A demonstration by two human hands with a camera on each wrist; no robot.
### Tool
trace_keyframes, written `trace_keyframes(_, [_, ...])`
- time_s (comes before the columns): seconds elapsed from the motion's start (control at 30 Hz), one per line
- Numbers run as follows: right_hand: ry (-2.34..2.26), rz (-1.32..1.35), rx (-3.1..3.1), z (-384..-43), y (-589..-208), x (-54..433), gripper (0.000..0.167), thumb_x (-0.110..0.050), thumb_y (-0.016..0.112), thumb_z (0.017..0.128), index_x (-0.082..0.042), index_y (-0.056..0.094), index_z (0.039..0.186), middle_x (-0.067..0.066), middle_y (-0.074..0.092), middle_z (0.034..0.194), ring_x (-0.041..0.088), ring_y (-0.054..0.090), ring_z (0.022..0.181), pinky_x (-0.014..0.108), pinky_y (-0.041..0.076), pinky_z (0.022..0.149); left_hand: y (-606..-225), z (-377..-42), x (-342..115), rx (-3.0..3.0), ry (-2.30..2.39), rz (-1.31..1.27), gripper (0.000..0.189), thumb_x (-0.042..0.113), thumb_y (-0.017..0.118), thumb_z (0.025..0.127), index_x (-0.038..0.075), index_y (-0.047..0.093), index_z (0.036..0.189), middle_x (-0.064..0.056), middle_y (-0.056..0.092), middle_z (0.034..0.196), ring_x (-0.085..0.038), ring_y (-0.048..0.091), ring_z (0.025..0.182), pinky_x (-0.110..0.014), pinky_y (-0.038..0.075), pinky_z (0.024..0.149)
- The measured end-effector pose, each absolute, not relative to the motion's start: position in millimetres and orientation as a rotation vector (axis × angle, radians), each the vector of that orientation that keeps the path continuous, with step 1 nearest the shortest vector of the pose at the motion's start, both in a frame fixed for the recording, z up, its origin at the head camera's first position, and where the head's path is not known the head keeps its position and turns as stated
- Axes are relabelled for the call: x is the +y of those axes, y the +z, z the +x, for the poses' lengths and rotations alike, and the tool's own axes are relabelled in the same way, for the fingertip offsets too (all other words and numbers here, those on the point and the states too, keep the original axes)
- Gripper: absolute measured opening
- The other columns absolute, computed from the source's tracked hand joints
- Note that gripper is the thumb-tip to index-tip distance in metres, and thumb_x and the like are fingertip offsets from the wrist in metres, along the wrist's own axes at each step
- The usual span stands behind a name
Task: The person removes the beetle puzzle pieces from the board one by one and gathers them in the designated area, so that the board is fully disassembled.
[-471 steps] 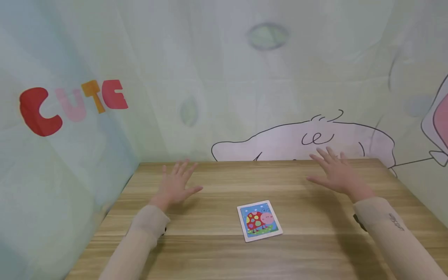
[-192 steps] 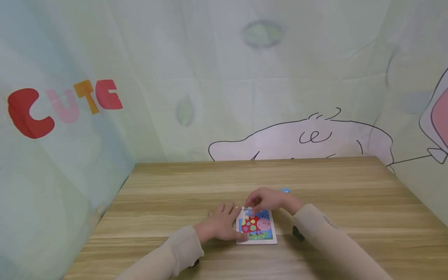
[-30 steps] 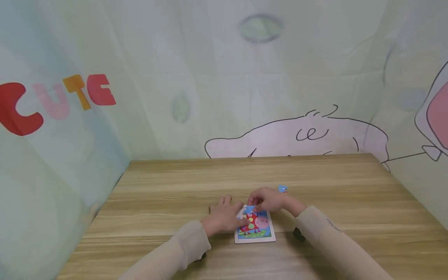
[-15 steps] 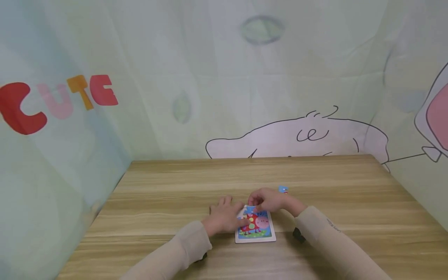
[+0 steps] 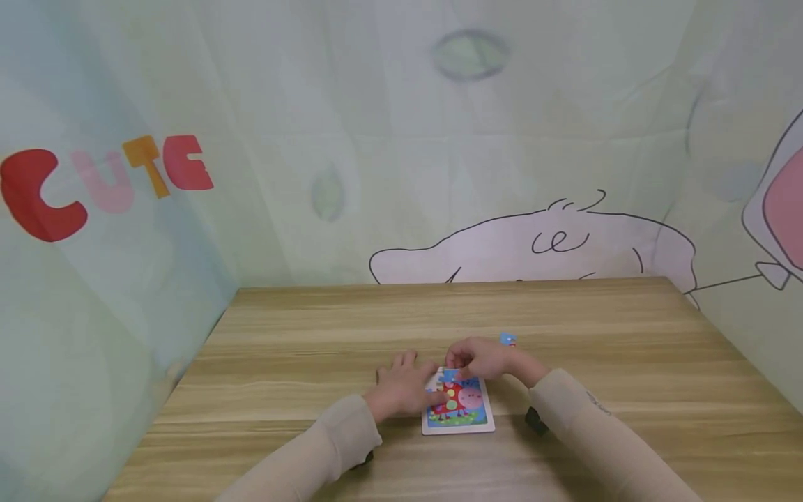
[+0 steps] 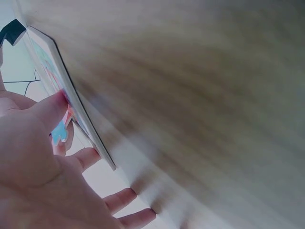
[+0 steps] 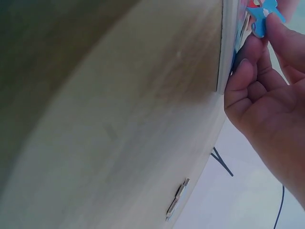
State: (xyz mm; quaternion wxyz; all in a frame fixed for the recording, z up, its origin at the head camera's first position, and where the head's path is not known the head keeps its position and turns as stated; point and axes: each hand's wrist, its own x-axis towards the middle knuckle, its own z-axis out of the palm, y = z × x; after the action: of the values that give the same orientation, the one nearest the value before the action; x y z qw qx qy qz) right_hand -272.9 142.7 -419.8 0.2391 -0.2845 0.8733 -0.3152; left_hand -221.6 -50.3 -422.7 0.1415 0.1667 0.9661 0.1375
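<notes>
A jigsaw puzzle board (image 5: 461, 431) with a white rim and a ladybug picture lies flat on the table. My left hand (image 5: 404, 388) rests at its left side, thumb on the picture and the other fingers spread towards the far left edge and the table. Between thumb and fingertips my right hand (image 5: 484, 358) pinches a blue puzzle piece (image 7: 259, 19), tilted over the board's upper part. A pale gap shows at the picture's upper left. Beyond the right hand lies another puzzle piece (image 5: 508, 339), blue with some red, loose on the table.
The wooden table (image 5: 314, 321) runs back to a printed cloth backdrop (image 5: 401, 153). Its far edge lies well behind the hands. Both wrists carry a small dark camera under the sleeve.
Earliest, both hands were spread apart and the puzzle looked whole. Later both came to the board, and a loose piece appeared. Over the last second, the hands and pinched piece barely moved.
</notes>
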Motion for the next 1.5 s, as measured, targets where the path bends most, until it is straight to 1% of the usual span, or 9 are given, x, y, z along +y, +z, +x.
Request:
trace_keyframes(0.33, [-0.944,-0.827,2.354,-278.1,-421.2,153.1,0.009,0.0,0.06,0.088,-0.008,0.059,0.09,-0.001,0.052,0.083,0.016,0.048,0.082,0.03,0.04,0.073,-424.5,-222.9,-49.9,2.794,0.369,0.499,0.064,0.056,0.061,0.087,0.018,0.052,0.137,-0.02,0.036,0.146,-0.04,0.032,0.132,-0.071,0.03,0.095])
trace_keyframes(0.53, [-0.986,-0.789,2.374,-281.2,-420.3,169.2,0.007,-0.002,0.062,0.088,-0.009,0.061,0.092,-0.001,0.056,0.084,0.017,0.05,0.081,0.031,0.043,0.073,-424.5,-223.1,-49.9,2.787,0.367,0.493,0.065,0.058,0.06,0.087,0.019,0.051,0.139,-0.02,0.035,0.146,-0.04,0.032,0.133,-0.07,0.03,0.095])
trace_keyframes(0.73, [-1.024,-0.733,2.403,-284.8,-408.6,196.0,0.005,-0.006,0.063,0.089,-0.008,0.062,0.093,0.0,0.059,0.085,0.018,0.051,0.082,0.032,0.044,0.076,-424.0,-220.6,-52.2,2.788,0.39,0.504,0.067,0.058,0.06,0.087,0.02,0.05,0.14,-0.02,0.033,0.148,-0.041,0.029,0.135,-0.071,0.028,0.097])
trace_keyframes(0.97, [-1.069,-0.65,2.462,-292.6,-397.5,239.9,0.01,-0.006,0.064,0.088,-0.003,0.063,0.097,0.004,0.062,0.089,0.02,0.052,0.084,0.034,0.044,0.077,-422.7,-218.0,-53.5,2.803,0.379,0.508,0.066,0.057,0.06,0.087,0.019,0.048,0.141,-0.019,0.032,0.148,-0.04,0.029,0.135,-0.07,0.028,0.098])
trace_keyframes(1.17, [-1.0,-0.574,2.565,-297.7,-397.3,272.5,0.013,-0.012,0.064,0.091,-0.006,0.066,0.101,0.002,0.065,0.093,0.019,0.054,0.088,0.034,0.045,0.079,-422.6,-216.1,-56.0,2.802,0.401,0.521,0.066,0.055,0.06,0.088,0.02,0.046,0.143,-0.02,0.031,0.15,-0.042,0.026,0.138,-0.07,0.027,0.1])
trace_keyframes(1.37, [-1.022,-0.579,2.572,-298.8,-399.9,287.5,0.011,-0.01,0.064,0.09,-0.003,0.067,0.098,0.003,0.068,0.091,0.018,0.056,0.088,0.034,0.045,0.08,-420.3,-213.7,-60.6,2.79,0.444,0.544,0.069,0.055,0.061,0.087,0.019,0.045,0.144,-0.021,0.031,0.15,-0.043,0.026,0.138,-0.071,0.025,0.101])
trace_keyframes(1.5, [-1.005,-0.564,2.598,-300.4,-402.7,290.8,0.011,-0.009,0.065,0.089,-0.002,0.068,0.097,0.003,0.067,0.089,0.017,0.054,0.084,0.033,0.044,0.077,-418.4,-211.5,-64.7,2.768,0.45,0.558,0.072,0.057,0.061,0.086,0.019,0.042,0.145,-0.02,0.03,0.151,-0.043,0.025,0.138,-0.07,0.024,0.102])
